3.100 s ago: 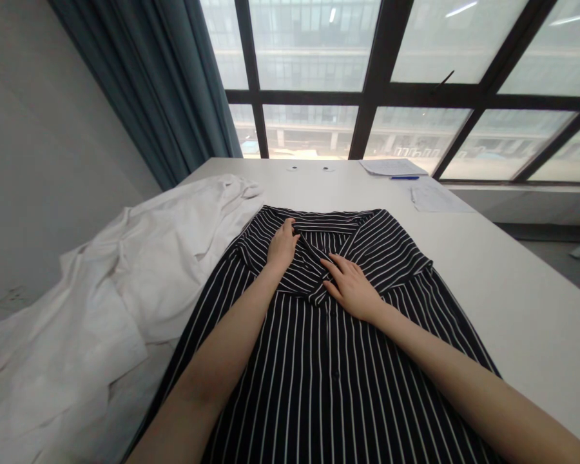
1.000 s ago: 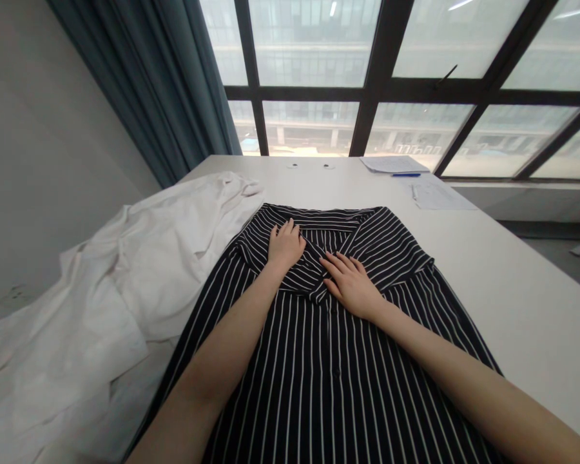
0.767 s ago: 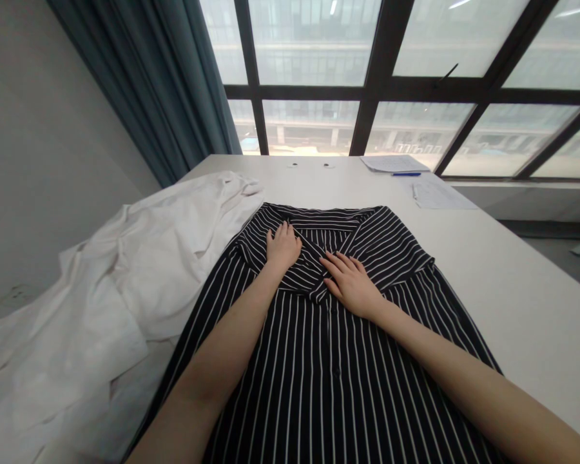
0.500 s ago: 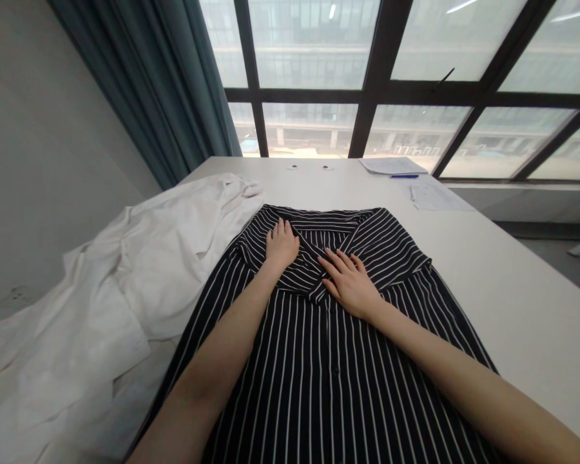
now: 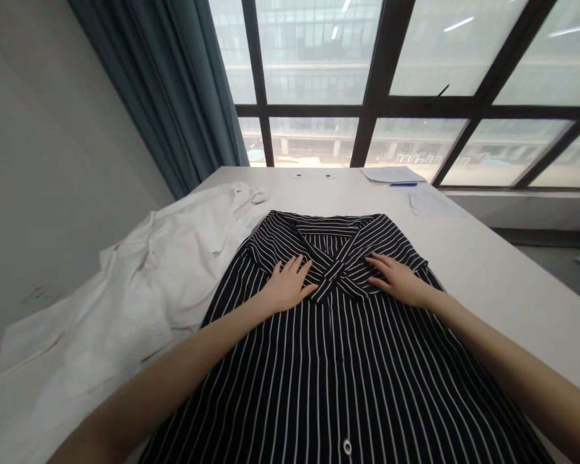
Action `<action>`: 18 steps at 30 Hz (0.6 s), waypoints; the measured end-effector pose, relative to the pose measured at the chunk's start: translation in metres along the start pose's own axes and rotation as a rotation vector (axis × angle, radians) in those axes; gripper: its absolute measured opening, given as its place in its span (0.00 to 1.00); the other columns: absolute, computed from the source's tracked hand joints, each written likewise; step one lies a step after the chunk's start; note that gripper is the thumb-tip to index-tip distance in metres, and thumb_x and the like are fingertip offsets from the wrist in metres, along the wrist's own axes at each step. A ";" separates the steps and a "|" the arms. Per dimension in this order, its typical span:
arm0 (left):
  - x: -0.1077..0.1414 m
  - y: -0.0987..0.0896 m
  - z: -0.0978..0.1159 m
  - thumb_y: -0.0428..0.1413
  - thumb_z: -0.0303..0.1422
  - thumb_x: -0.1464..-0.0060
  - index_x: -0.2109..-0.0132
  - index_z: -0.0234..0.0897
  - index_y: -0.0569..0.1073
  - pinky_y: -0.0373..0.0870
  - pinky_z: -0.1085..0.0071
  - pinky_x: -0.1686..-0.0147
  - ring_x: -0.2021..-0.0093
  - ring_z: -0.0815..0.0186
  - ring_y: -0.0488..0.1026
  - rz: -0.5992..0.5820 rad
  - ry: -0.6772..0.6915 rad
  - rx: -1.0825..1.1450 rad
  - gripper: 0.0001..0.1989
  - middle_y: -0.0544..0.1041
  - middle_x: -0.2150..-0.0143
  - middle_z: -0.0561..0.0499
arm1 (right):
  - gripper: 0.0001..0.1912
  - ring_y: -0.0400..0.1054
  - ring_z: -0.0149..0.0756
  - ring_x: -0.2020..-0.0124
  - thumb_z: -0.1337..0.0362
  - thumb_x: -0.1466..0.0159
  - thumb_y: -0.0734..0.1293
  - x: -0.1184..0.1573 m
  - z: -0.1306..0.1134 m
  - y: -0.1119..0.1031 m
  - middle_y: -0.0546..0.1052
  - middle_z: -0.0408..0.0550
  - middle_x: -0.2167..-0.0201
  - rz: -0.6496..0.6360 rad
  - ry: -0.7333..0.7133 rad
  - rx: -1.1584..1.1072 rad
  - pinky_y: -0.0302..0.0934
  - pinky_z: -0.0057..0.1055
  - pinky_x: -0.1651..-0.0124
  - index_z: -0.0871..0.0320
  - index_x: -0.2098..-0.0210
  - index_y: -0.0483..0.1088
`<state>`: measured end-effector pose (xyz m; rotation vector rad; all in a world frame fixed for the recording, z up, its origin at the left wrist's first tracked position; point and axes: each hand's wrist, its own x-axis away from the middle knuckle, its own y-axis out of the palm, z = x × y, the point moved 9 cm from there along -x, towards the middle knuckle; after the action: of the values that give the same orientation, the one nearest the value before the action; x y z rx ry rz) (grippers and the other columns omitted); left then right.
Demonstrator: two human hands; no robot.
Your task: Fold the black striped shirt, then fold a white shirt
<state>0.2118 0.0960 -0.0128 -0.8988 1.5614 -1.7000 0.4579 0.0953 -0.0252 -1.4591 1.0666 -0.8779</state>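
Observation:
A black garment with white stripes [image 5: 299, 361] lies spread on the white table, its neckline toward the window. Two striped bands cross below the neck opening, and buttons run down the front. My left hand [image 5: 290, 285] rests flat on the left part of the upper front, fingers spread. On the right part, near the crossed bands, my right hand [image 5: 397, 280] lies with its fingers apart. Neither hand grips the cloth.
Rumpled white cloth [image 5: 174, 258] covers the left of the table [image 5: 493, 277]. Papers [image 5: 391, 174] and a blue pen [image 5: 403, 184] lie at the far right, with another sheet [image 5: 437, 203] nearer. A blue curtain [image 5: 183, 84] hangs beside the window.
My left hand has moved down toward me, and my right hand has moved right and slightly up. The crossed bands now show between them, both ends spread out. The view has tilted slightly.

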 end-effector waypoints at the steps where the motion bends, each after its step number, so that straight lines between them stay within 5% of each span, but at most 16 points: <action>1: 0.009 0.000 -0.004 0.40 0.49 0.33 0.29 0.36 0.52 0.49 0.49 0.34 0.29 0.52 0.49 0.024 0.011 -0.027 0.32 0.52 0.28 0.39 | 0.32 0.52 0.52 0.32 0.47 0.31 0.55 0.011 0.002 0.003 0.58 0.59 0.32 0.021 0.011 0.025 0.52 0.54 0.36 0.58 0.33 0.58; 10: 0.117 -0.004 -0.077 0.42 0.39 0.34 0.32 0.38 0.60 0.52 0.53 0.34 0.30 0.57 0.53 0.248 -0.068 -0.147 0.26 0.58 0.30 0.43 | 0.29 0.55 0.50 0.34 0.51 0.30 0.51 0.118 0.054 0.000 0.62 0.59 0.34 0.252 0.156 0.103 0.55 0.50 0.36 0.59 0.37 0.62; 15: 0.181 0.000 -0.087 0.39 0.36 0.36 0.36 0.35 0.66 0.60 0.53 0.37 0.34 0.55 0.62 0.305 -0.149 -0.071 0.26 0.65 0.34 0.41 | 0.28 0.64 0.56 0.40 0.52 0.32 0.52 0.170 0.074 -0.010 0.70 0.62 0.42 0.327 0.270 0.138 0.61 0.55 0.42 0.60 0.41 0.65; 18: 0.211 -0.006 -0.083 0.41 0.37 0.38 0.40 0.33 0.68 0.66 0.55 0.41 0.42 0.54 0.70 0.343 -0.234 -0.001 0.25 0.73 0.41 0.39 | 0.28 0.72 0.57 0.53 0.51 0.35 0.54 0.198 0.074 -0.014 0.76 0.63 0.53 0.334 0.350 0.082 0.67 0.54 0.50 0.59 0.42 0.64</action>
<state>0.0258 -0.0336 0.0003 -0.7489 1.4612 -1.3047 0.5938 -0.0677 -0.0280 -1.0383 1.4667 -0.9395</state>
